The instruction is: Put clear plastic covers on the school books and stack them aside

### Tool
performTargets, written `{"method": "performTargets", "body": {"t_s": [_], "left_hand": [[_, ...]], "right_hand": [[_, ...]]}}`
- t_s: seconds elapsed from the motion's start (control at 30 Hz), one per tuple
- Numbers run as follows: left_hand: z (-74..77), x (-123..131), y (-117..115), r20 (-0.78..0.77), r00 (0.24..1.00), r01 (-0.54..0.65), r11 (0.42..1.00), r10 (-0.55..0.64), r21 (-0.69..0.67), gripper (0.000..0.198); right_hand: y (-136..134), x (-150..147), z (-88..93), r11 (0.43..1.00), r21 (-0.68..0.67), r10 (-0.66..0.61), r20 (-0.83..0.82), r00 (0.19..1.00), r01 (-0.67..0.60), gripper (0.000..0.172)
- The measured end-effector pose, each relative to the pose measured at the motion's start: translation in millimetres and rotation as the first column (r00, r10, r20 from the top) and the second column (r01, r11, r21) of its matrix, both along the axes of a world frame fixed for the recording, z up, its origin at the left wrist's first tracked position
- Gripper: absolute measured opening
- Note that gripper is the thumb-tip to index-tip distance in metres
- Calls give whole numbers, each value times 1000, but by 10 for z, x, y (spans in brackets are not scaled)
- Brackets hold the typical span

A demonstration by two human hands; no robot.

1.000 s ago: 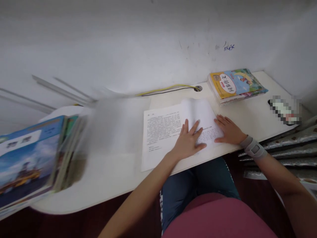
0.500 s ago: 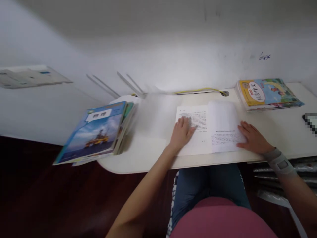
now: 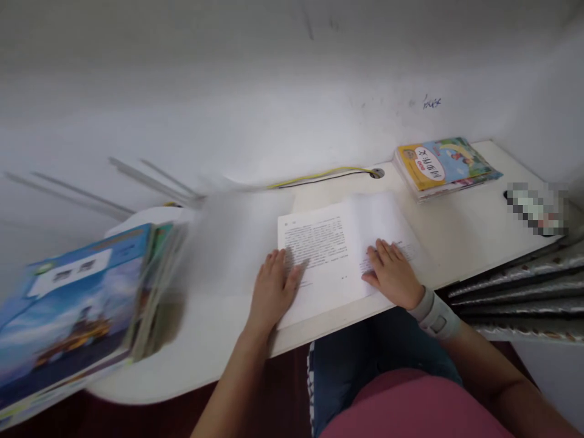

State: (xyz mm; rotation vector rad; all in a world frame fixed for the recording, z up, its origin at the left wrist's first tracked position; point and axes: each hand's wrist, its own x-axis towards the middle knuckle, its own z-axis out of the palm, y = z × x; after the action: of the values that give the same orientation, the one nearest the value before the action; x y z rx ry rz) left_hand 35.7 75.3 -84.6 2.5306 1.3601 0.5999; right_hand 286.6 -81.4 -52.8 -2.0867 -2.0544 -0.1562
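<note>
An open book [image 3: 314, 267] with printed text lies before me near the front edge of the white desk [image 3: 205, 340]. My left hand [image 3: 272, 289] rests flat over the left edge of its left page, fingers stretched out. Across the lower part of the right page [image 3: 376, 213] lies my right hand [image 3: 395, 274], open, with a grey band on the wrist. Left of the book spreads a pale, translucent sheet [image 3: 237, 243], blurred, reaching to my left fingertips.
A stack of books [image 3: 82, 304] with a blue top cover overhangs the desk's left end. Another book stack [image 3: 442, 164] sits at the back right. A pixelated dark-edged object [image 3: 536, 210] lies at far right. A yellow cable [image 3: 319, 176] runs along the wall.
The view has turned, so the desk appears tilted and shifted left. My right hand has moved from the book's right edge onto the right page. My left hand is now at the left page's edge.
</note>
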Motion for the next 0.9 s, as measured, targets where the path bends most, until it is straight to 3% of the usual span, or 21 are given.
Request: {"method": "performTargets", "body": {"t_s": [0.9], "left_hand": [[81, 43, -41, -41, 999, -35, 998, 33, -46, 66]], "right_hand": [[-14, 10, 13, 998, -13, -59, -31, 998, 59, 67]]}}
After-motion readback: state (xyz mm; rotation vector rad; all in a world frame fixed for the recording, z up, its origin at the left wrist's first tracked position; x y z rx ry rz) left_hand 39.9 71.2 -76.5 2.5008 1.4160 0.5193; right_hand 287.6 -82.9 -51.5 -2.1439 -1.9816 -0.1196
